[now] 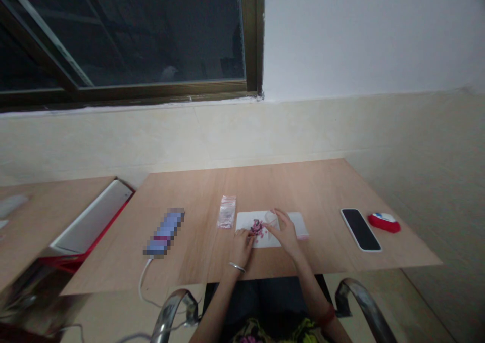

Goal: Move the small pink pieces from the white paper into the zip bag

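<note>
A loose heap of small pink and dark purple pieces (256, 228) lies on a white sheet (245, 216) in front of me. At the heap's left edge is my left hand (242, 244), its fingers drawn together by the pieces; what they hold, if anything, is too small to make out. My right hand (286, 233) is closed around a small clear plastic container (271, 218) just right of the heap, thumb and forefinger on either side of it. Left of the sheet, a clear zip bag (227, 211) lies flat on the table.
A phone with a lit, blurred screen (164, 233) lies at left on a white cable (142, 277). At right are a dark-screened phone (360, 230) and a red-and-white object (384, 222). The wooden table (303, 186) stands near a tiled wall. Metal chair arms (364, 302) flank me.
</note>
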{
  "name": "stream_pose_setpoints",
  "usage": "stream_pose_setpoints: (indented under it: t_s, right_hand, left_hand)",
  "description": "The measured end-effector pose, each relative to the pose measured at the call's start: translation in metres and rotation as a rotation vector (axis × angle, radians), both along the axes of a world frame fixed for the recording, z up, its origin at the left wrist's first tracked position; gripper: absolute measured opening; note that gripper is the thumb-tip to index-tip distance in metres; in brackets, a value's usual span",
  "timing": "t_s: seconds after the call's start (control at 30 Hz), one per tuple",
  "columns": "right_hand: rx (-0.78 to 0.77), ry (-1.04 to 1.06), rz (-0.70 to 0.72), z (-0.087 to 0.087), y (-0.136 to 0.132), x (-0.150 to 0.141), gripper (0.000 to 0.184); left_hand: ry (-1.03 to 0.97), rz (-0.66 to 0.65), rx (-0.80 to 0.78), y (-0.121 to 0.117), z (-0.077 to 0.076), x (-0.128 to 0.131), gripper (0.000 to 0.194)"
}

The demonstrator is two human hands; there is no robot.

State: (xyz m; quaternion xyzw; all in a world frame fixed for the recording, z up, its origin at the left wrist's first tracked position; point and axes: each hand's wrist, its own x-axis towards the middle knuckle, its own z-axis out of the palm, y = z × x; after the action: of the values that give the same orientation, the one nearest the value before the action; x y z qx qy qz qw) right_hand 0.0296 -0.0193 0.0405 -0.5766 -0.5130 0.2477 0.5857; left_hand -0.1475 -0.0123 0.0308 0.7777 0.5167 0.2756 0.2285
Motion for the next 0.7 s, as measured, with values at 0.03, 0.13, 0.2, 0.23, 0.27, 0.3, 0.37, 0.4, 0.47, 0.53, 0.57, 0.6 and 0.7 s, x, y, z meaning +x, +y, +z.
stream_pose_setpoints:
  t_s: [0.03,0.13,0.2,0.23,0.27,0.3,0.37,0.4,0.47,0.53,0.57,0.6,0.7]
  right_hand:
    - [0.0,0.0,-0.005,0.0,0.0,0.0,0.05]
    - [0.003,0.001,-0.012,-0.003,0.001,0.0,0.049]
    - [0.006,0.0,-0.005,-0.004,0.001,-0.003,0.049]
    - [0.008,-0.001,0.001,-0.004,0.001,-0.004,0.048]
    - [0.009,-0.003,0.01,-0.004,0.001,-0.006,0.048]
    - [0.012,-0.005,0.015,-0.003,0.001,-0.008,0.047]
    - [0.018,-0.01,0.026,-0.001,0.001,-0.011,0.045]
    - [0.02,-0.012,0.031,0.0,0.0,-0.012,0.045]
    - [0.024,-0.001,0.03,0.001,0.0,-0.013,0.043]
    - [0.022,0.027,0.03,0.001,0.001,-0.012,0.043]
    - [0.019,0.046,0.028,0.001,0.001,-0.012,0.043]
    - [0.016,0.066,0.028,0.001,0.001,-0.011,0.043]
    - [-0.003,0.12,0.033,0.004,0.0,-0.01,0.045]
  left_hand:
    - [-0.043,0.009,0.001,0.001,0.006,0.0,0.015]
    - [-0.22,0.056,0.029,0.004,0.029,0.003,0.018]
    - [-0.335,0.096,0.073,0.006,0.048,0.007,0.018]
    - [-0.377,0.111,0.097,0.007,0.057,0.01,0.017]
    - [-0.398,0.113,0.118,0.007,0.066,0.014,0.017]
    - [-0.403,0.107,0.131,0.007,0.074,0.018,0.016]
    - [-0.381,0.092,0.148,0.007,0.085,0.025,0.015]
    - [-0.362,0.083,0.152,0.006,0.088,0.028,0.014]
    - [-0.324,0.056,0.154,0.004,0.091,0.033,0.015]
    - [-0.284,0.025,0.148,0.002,0.091,0.036,0.016]
    - [-0.256,0.012,0.139,0.001,0.091,0.036,0.016]
    - [-0.223,0.001,0.125,-0.001,0.091,0.036,0.016]
    - [-0.183,-0.047,0.056,-0.003,0.092,0.035,0.014]
